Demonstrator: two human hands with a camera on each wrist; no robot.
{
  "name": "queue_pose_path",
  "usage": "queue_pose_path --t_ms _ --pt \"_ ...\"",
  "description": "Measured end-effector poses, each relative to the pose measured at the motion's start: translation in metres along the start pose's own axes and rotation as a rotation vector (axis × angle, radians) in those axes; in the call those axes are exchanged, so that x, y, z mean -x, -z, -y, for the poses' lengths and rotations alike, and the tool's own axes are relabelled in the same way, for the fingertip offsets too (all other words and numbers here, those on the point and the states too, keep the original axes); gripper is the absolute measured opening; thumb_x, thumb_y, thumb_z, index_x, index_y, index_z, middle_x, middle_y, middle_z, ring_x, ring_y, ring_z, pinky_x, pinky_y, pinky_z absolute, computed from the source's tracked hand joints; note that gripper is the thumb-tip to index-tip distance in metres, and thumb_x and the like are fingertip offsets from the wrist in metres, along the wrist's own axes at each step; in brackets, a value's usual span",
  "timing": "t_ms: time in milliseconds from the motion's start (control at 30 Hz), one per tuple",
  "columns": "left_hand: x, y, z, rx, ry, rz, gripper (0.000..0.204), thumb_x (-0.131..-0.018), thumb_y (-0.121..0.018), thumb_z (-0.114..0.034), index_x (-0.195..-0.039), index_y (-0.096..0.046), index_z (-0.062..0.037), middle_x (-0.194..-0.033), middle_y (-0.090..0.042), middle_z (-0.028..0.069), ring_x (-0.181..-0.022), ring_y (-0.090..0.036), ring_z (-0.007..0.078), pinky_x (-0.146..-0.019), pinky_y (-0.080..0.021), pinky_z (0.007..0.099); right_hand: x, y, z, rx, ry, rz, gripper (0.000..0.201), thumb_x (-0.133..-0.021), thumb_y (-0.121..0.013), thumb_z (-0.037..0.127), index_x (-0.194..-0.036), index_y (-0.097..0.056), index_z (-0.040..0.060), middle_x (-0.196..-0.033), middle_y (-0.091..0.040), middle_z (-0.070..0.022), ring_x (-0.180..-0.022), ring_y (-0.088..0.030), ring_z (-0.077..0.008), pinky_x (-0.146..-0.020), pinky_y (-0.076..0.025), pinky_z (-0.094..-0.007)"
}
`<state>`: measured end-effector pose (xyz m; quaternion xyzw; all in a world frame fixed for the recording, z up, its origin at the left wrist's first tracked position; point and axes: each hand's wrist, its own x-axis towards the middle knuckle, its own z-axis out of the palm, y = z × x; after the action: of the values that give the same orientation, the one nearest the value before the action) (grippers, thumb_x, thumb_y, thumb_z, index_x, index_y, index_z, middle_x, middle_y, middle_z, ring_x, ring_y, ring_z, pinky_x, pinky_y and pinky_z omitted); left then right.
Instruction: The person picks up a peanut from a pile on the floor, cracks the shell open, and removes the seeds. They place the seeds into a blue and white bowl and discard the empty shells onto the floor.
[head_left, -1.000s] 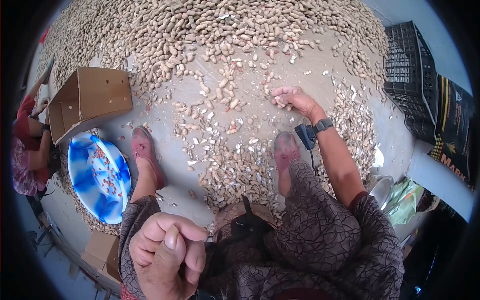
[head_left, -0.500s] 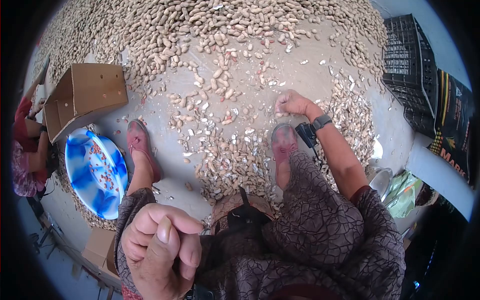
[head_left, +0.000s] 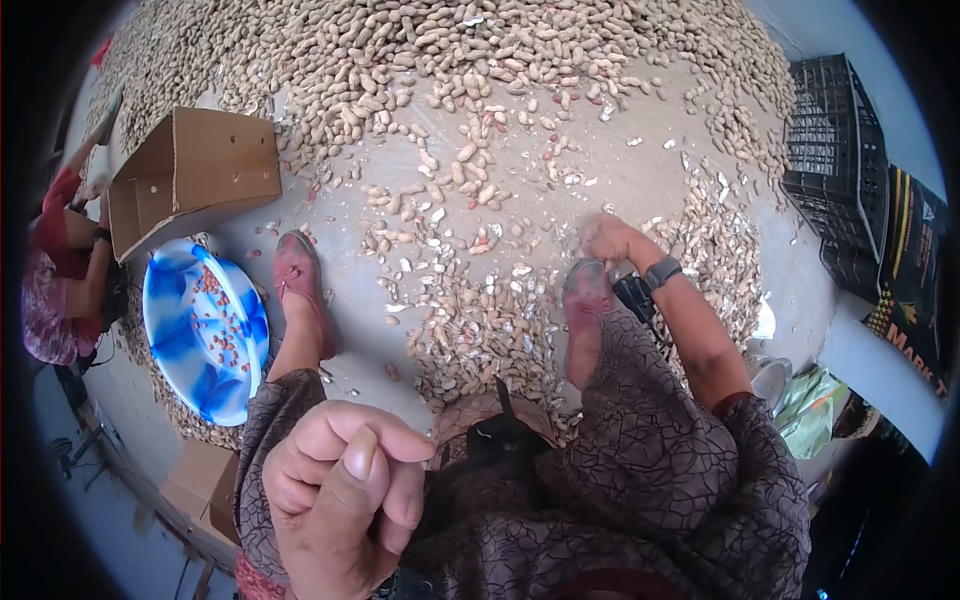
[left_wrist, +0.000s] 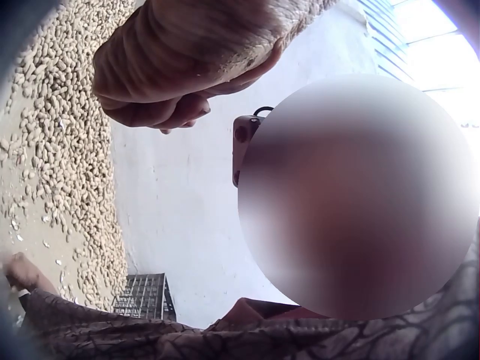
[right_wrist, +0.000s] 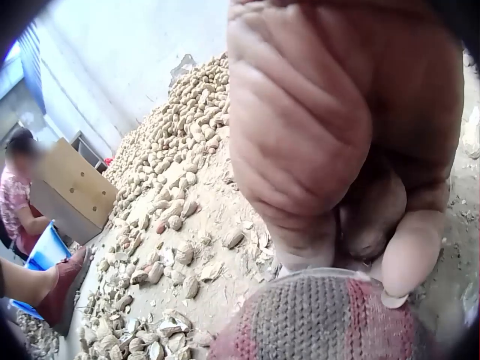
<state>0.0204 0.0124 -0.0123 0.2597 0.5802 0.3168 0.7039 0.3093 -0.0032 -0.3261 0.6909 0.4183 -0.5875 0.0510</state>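
The left hand (head_left: 345,495), low in the head view, is raised over the lap with curled fingers and the thumb laid against the index finger; nothing shows in it. In the left wrist view the same hand (left_wrist: 187,60) is curled, its palm side hidden. Beside the toe of the right pink shoe (head_left: 587,295) is the right hand (head_left: 612,240), slightly blurred. Close up, this hand (right_wrist: 345,135) has bent fingers at the knitted shoe toe (right_wrist: 315,319); whether anything lies between them is unclear. Peanuts and shells (head_left: 480,325) cover the floor between the feet.
A large peanut heap (head_left: 450,45) spans the back. Left are a cardboard box (head_left: 225,165), a blue-white basin (head_left: 180,330) with reddish kernels and a seated person (head_left: 70,260). A black crate (head_left: 830,150) and a dark sack (head_left: 915,280) stand right.
The right hand has drawn back toward the right shoe, and its fingers have gone from extended to bent. The left hand keeps its curled shape. The head view has shifted a little.
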Motion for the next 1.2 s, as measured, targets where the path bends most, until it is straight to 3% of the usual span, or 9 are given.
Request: queue_pose_path --t_ms 67,167,267,333,667,733,767,833,1200 --pt "0.0 0.001 -0.001 -0.006 -0.005 -0.007 0.02 -0.084 -0.05 -0.016 -0.08 -0.049 0.0035 -0.049 -0.044 0.0022 -0.033 -0.032 0.0041 -0.031 -0.026 0.0155 -0.006 0.004 -0.007 0.122 -0.011 -0.01 0.009 -0.066 -0.061 0.011 -0.065 -0.06 0.0019 -0.056 -0.056 -0.0046 -0.045 -0.053 -0.0137 -0.04 -0.042 -0.0271" --pt "0.001 0.004 -0.001 -0.01 -0.005 -0.011 0.021 -0.084 -0.05 -0.017 -0.08 -0.049 0.0037 -0.049 -0.044 0.0022 -0.033 -0.032 0.0042 -0.031 -0.025 0.0158 -0.018 0.008 -0.022 0.384 0.236 -0.253 0.015 -0.068 -0.058 0.014 -0.071 -0.06 -0.0006 -0.065 -0.058 -0.015 -0.055 -0.055 -0.0197 -0.055 -0.047 -0.0338" --pt "0.003 0.008 0.0 -0.007 -0.014 0.018 0.021 -0.084 -0.05 -0.017 -0.08 -0.049 0.0037 -0.048 -0.044 0.002 -0.033 -0.031 0.0042 -0.031 -0.025 0.016 -0.015 0.012 -0.015 0.091 0.206 -0.211 0.011 -0.068 -0.055 0.012 -0.072 -0.06 0.0023 -0.066 -0.058 -0.014 -0.061 -0.056 -0.0217 -0.06 -0.046 -0.0329" --pt "0.004 0.01 0.0 0.015 0.01 0.014 0.021 -0.083 -0.051 -0.017 -0.08 -0.049 0.0037 -0.048 -0.043 0.002 -0.033 -0.031 0.0042 -0.032 -0.025 0.0159 -0.017 0.009 -0.004 -0.014 0.363 -0.255 0.01 -0.07 -0.054 0.011 -0.073 -0.059 0.0037 -0.067 -0.058 -0.0134 -0.062 -0.055 -0.0217 -0.061 -0.045 -0.0319" --pt "0.013 0.025 0.005 0.003 0.045 0.031 0.022 -0.085 -0.047 -0.018 -0.081 -0.05 0.0027 -0.049 -0.044 0.0017 -0.034 -0.031 0.0037 -0.033 -0.025 0.0161 -0.027 -0.006 0.033 -0.024 0.459 -0.33 0.011 -0.072 -0.053 0.013 -0.073 -0.057 0.0028 -0.067 -0.057 -0.0134 -0.062 -0.054 -0.0241 -0.062 -0.045 -0.0322" --pt "0.017 0.026 0.004 0.004 -0.008 0.032 0.022 -0.085 -0.047 -0.018 -0.081 -0.05 0.0028 -0.049 -0.044 0.0014 -0.034 -0.03 0.0035 -0.033 -0.025 0.0155 -0.02 -0.007 0.033 -0.035 0.491 -0.368 0.01 -0.074 -0.053 0.011 -0.072 -0.056 0.0024 -0.064 -0.056 -0.0107 -0.059 -0.053 -0.0197 -0.06 -0.044 -0.0305" --pt "0.019 0.027 0.003 0.009 -0.01 0.037 0.022 -0.085 -0.047 -0.018 -0.081 -0.05 0.0028 -0.049 -0.044 0.0014 -0.034 -0.03 0.0035 -0.033 -0.025 0.0155 -0.012 -0.005 0.037 -0.029 0.489 -0.372 0.01 -0.074 -0.053 0.011 -0.072 -0.056 0.0024 -0.064 -0.056 -0.0107 -0.059 -0.053 -0.0197 -0.06 -0.044 -0.0305" --pt "0.023 0.029 0.0 0.013 -0.051 0.116 0.022 -0.086 -0.047 -0.018 -0.082 -0.049 0.0031 -0.05 -0.043 0.0009 -0.035 -0.03 0.0029 -0.032 -0.025 0.0142 0.008 -0.001 0.042 -0.185 0.395 -0.248 0.011 -0.079 -0.05 0.008 -0.07 -0.054 0.0029 -0.058 -0.05 0.0004 -0.052 -0.046 -0.0067 -0.049 -0.039 -0.0227" --pt "0.026 0.033 -0.008 0.014 -0.152 0.328 0.02 -0.087 -0.044 -0.017 -0.083 -0.045 0.0024 -0.053 -0.039 -0.001 -0.035 -0.027 0.0022 -0.032 -0.024 0.0131 0.036 0.008 -0.015 -0.231 0.152 -0.121 0.008 -0.075 -0.053 0.007 -0.076 -0.06 0.0026 -0.059 -0.056 -0.0023 -0.053 -0.051 -0.0083 -0.047 -0.042 -0.0241"
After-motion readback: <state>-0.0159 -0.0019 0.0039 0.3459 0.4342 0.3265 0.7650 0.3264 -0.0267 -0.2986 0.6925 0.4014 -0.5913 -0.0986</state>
